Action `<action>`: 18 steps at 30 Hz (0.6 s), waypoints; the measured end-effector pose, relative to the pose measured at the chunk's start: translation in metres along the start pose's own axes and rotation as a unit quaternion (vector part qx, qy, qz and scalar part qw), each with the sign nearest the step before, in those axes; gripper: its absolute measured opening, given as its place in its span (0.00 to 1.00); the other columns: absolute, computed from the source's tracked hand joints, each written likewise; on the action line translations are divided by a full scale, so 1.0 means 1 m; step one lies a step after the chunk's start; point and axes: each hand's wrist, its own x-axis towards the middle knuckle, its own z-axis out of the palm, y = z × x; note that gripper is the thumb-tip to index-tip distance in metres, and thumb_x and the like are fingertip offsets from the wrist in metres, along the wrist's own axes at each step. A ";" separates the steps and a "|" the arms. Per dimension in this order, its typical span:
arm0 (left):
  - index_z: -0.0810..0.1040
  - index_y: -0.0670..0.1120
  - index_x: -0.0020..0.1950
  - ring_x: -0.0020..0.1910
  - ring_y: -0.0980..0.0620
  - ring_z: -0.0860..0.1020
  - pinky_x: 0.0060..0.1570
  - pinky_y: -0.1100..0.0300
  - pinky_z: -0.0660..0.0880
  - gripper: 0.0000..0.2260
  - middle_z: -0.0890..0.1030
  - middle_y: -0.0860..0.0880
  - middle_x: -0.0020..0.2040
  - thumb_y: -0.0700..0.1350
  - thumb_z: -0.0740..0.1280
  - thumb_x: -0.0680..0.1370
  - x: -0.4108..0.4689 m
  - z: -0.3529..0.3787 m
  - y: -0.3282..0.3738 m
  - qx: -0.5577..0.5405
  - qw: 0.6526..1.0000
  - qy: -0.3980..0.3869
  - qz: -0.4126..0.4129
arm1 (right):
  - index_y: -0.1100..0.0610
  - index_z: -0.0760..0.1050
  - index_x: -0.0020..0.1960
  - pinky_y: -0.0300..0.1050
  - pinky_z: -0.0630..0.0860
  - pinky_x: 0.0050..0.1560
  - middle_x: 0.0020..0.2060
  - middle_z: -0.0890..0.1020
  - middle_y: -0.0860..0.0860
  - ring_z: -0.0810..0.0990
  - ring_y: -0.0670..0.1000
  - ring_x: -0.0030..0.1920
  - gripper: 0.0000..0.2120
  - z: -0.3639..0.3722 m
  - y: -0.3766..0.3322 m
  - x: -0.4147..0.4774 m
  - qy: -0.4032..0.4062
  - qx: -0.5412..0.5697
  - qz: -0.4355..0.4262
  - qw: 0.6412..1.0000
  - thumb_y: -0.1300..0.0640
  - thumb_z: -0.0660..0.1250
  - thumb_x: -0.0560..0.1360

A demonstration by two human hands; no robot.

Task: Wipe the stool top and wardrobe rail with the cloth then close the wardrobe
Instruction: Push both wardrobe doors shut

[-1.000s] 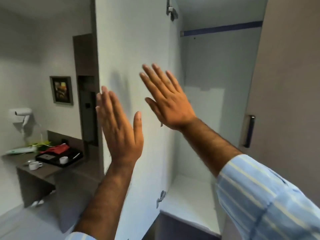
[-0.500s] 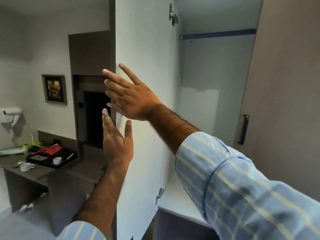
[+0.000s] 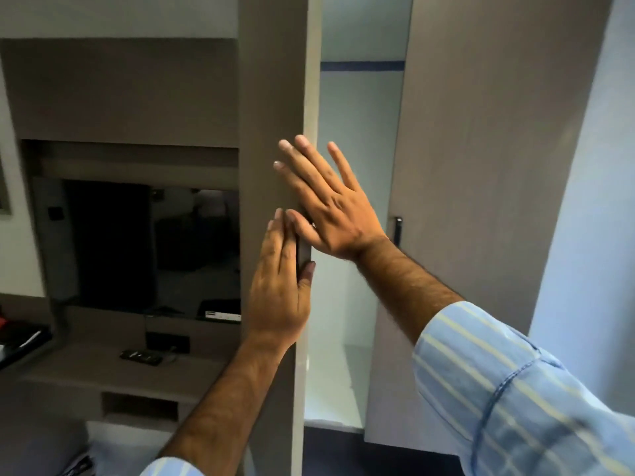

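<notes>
The wardrobe's left door shows its grey-brown outer face and stands only a narrow gap from shut. My left hand lies flat on that face, fingers straight, thumb beside the dark door handle. Just above, my right hand presses the door's free edge with spread fingers. Through the gap I see the blue wardrobe rail high up and a white inner shelf low down. The right door with its dark handle looks shut. No cloth or stool is in view.
Left of the wardrobe a dark TV sits in a wall recess above a grey desk shelf carrying a remote. A black tray pokes in at the far left edge.
The left door has swung from wide open to nearly shut, its white inner face now hidden. Both hands moved from the inner face onto the outer face and edge.
</notes>
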 end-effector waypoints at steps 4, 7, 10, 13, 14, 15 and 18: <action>0.47 0.45 0.85 0.85 0.52 0.49 0.83 0.46 0.57 0.42 0.50 0.48 0.86 0.56 0.67 0.80 0.020 0.052 0.003 -0.097 0.991 -0.085 -0.046 | 0.56 0.53 0.86 0.63 0.46 0.86 0.86 0.55 0.55 0.50 0.55 0.87 0.34 0.004 0.048 -0.040 -0.054 -0.066 0.034 0.996 0.41 0.51 0.86; 0.44 0.49 0.85 0.85 0.54 0.43 0.83 0.37 0.51 0.48 0.44 0.53 0.86 0.66 0.67 0.76 0.034 0.096 -0.002 -0.037 0.989 -0.136 -0.046 | 0.56 0.50 0.86 0.61 0.46 0.86 0.86 0.53 0.54 0.50 0.55 0.87 0.34 0.010 0.082 -0.067 -0.095 -0.099 0.051 0.989 0.39 0.50 0.86; 0.40 0.48 0.85 0.85 0.52 0.40 0.82 0.34 0.48 0.53 0.39 0.52 0.86 0.68 0.66 0.73 0.046 0.140 -0.003 0.028 0.989 -0.138 -0.036 | 0.56 0.48 0.86 0.60 0.49 0.86 0.87 0.51 0.54 0.48 0.54 0.87 0.35 0.014 0.122 -0.102 -0.112 -0.093 0.114 0.983 0.37 0.49 0.87; 0.40 0.45 0.85 0.85 0.48 0.40 0.81 0.32 0.46 0.53 0.40 0.48 0.86 0.69 0.65 0.73 0.052 0.175 -0.008 0.060 0.992 -0.113 -0.015 | 0.56 0.48 0.86 0.60 0.50 0.86 0.87 0.51 0.54 0.47 0.54 0.87 0.34 0.018 0.161 -0.150 -0.154 -0.111 0.214 0.958 0.38 0.46 0.87; 0.40 0.45 0.85 0.85 0.47 0.41 0.81 0.31 0.46 0.52 0.40 0.47 0.86 0.69 0.63 0.74 0.052 0.185 -0.012 0.068 0.992 -0.106 -0.007 | 0.56 0.48 0.86 0.61 0.51 0.86 0.86 0.51 0.54 0.47 0.54 0.87 0.34 0.022 0.172 -0.167 -0.178 -0.119 0.239 0.947 0.39 0.47 0.87; 0.41 0.44 0.85 0.85 0.46 0.42 0.81 0.31 0.46 0.50 0.41 0.46 0.86 0.70 0.61 0.76 0.052 0.191 -0.015 0.077 0.992 -0.101 0.000 | 0.56 0.48 0.86 0.61 0.51 0.85 0.87 0.50 0.54 0.47 0.55 0.87 0.34 0.026 0.180 -0.182 -0.201 -0.122 0.263 0.936 0.39 0.47 0.87; 0.43 0.43 0.85 0.86 0.45 0.43 0.80 0.30 0.45 0.43 0.44 0.45 0.86 0.69 0.52 0.80 0.055 0.212 -0.026 0.094 0.991 -0.093 0.019 | 0.56 0.47 0.86 0.62 0.51 0.85 0.87 0.47 0.54 0.44 0.55 0.87 0.33 0.049 0.194 -0.218 -0.248 -0.109 0.312 0.911 0.40 0.47 0.87</action>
